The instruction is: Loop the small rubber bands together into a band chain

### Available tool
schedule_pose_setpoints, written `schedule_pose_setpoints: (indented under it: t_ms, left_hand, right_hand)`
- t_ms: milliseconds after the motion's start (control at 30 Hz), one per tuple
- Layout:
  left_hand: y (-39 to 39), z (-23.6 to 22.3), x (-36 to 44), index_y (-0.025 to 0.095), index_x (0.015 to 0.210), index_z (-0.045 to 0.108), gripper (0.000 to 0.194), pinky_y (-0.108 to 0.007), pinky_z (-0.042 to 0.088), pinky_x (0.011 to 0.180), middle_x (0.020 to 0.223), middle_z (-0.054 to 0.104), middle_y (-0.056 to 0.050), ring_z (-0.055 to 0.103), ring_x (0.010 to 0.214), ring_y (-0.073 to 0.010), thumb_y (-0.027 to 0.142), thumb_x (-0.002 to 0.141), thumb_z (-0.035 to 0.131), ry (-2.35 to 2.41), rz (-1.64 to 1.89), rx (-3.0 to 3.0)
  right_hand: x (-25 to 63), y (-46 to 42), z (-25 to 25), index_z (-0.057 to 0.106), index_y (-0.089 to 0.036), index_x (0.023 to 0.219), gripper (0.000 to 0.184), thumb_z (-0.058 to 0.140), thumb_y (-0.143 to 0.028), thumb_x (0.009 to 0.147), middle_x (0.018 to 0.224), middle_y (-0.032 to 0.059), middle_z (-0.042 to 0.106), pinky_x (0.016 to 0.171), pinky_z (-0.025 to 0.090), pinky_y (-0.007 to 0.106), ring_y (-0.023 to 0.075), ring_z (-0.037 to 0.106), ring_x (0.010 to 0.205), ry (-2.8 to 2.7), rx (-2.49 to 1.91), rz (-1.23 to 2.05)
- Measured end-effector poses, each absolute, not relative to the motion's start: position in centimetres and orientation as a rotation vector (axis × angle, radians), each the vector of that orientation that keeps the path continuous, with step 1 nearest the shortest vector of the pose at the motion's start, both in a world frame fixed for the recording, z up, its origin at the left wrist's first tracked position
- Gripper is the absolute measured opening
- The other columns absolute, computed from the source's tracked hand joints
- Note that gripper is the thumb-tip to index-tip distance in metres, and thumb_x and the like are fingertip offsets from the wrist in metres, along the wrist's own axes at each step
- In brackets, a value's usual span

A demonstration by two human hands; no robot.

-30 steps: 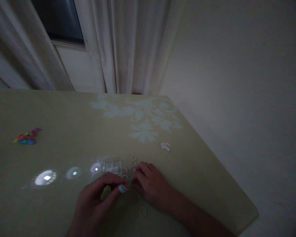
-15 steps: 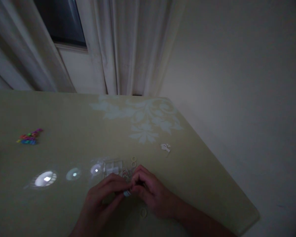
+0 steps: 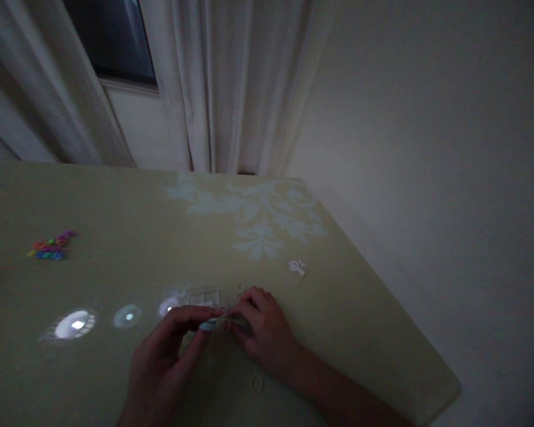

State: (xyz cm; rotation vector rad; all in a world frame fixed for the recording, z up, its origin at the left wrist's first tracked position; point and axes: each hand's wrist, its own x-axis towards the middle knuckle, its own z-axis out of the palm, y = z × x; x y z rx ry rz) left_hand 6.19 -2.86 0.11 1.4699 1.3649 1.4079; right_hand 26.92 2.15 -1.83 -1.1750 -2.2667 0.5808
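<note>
My left hand is pinched, thumb and forefinger closed on a small light-blue band. Against its right end sits a cluster of thin pale and pinkish rings, at the fingertips of my right hand. Those fingers are curled closed, touching the rings; their inner side is partly hidden. Just behind the hands lies a clear plastic box with compartments, its near part covered by my left hand. Pale rings lie beside the box, and a single pale ring rests nearer to me.
A small white key-shaped piece lies to the right behind my hands. At the far left is a pile of small colourful pieces. The glossy table ends at a slanting right edge beside the wall. Curtains hang behind.
Both hands have shifted slightly left and away from me. More of the light-blue band shows, and the pale ring cluster is now visible between my fingertips.
</note>
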Motion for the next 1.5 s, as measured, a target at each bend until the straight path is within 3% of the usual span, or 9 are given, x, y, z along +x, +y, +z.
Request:
schedule_pose_setpoints:
  t_ms: [200,533,633,967,1233,1367,1500]
  left_hand:
    - [-2.7,0.3,6.4,0.028,0.102,0.079,0.014,-0.022,0.065,0.079,0.098,0.084,0.000,0.080,0.087,-0.0171,0.026,0.091,0.071,1.397,1.440,1.508]
    - [-2.2,0.5,6.4,0.026,0.092,0.079,0.008,-0.024,0.065,0.073,0.092,0.084,-0.002,0.081,0.084,-0.0200,0.029,0.090,0.071,1.381,1.391,1.516]
    - [-2.3,0.3,6.4,0.027,0.097,0.080,0.012,-0.022,0.065,0.072,0.091,0.084,-0.001,0.081,0.082,-0.0188,0.028,0.092,0.069,1.378,1.321,1.509]
    - [-2.1,0.4,6.7,0.029,0.103,0.084,0.017,-0.024,0.066,0.072,0.096,0.085,-0.003,0.081,0.082,-0.0198,0.026,0.091,0.073,1.266,1.353,1.594]
    - [-2.0,0.4,6.7,0.033,0.112,0.081,0.024,-0.021,0.063,0.076,0.100,0.083,-0.002,0.079,0.087,-0.0170,0.021,0.095,0.070,1.168,1.334,1.689]
    - [-2.0,0.7,6.8,0.030,0.104,0.080,0.017,-0.021,0.061,0.074,0.093,0.079,-0.001,0.076,0.083,-0.0159,0.020,0.094,0.070,1.160,1.342,1.696]
    - [-2.2,0.4,6.7,0.029,0.098,0.076,0.011,-0.021,0.061,0.081,0.102,0.075,-0.003,0.074,0.096,-0.0169,0.020,0.093,0.071,1.243,1.454,1.600]
  right_hand:
    - [26.6,2.1,-1.4,0.075,-0.023,0.102,0.014,0.082,-0.020,0.091,0.103,0.0037,0.066,0.090,0.048,0.035,0.0217,0.061,0.099,-2.262,-1.169,0.663]
    - [27.4,2.6,0.2,0.075,-0.021,0.095,0.006,0.080,-0.019,0.091,0.097,0.0015,0.062,0.083,0.050,0.028,0.0165,0.062,0.090,-1.818,-1.169,0.918]
    - [27.5,2.4,0.4,0.076,-0.022,0.094,0.005,0.080,-0.025,0.092,0.094,0.0017,0.062,0.080,0.050,0.028,0.0162,0.061,0.086,-1.787,-1.102,0.927]
    - [27.4,1.7,0.8,0.077,-0.023,0.094,0.027,0.072,-0.049,0.099,0.089,0.0032,0.061,0.068,0.052,0.027,0.0160,0.060,0.079,-1.847,-0.944,0.929]
    - [27.4,1.6,1.0,0.079,-0.024,0.095,0.023,0.073,-0.046,0.099,0.091,0.0031,0.062,0.069,0.052,0.027,0.0152,0.060,0.079,-1.826,-0.837,0.945]
    - [27.5,1.6,1.0,0.078,-0.024,0.099,0.021,0.072,-0.044,0.100,0.093,0.0031,0.062,0.071,0.052,0.027,0.0156,0.061,0.080,-1.830,-0.832,0.961]
    - [27.6,1.7,0.7,0.075,-0.023,0.111,0.017,0.064,-0.035,0.105,0.100,0.0052,0.064,0.081,0.054,0.031,0.0179,0.063,0.091,-1.867,-0.964,0.952]
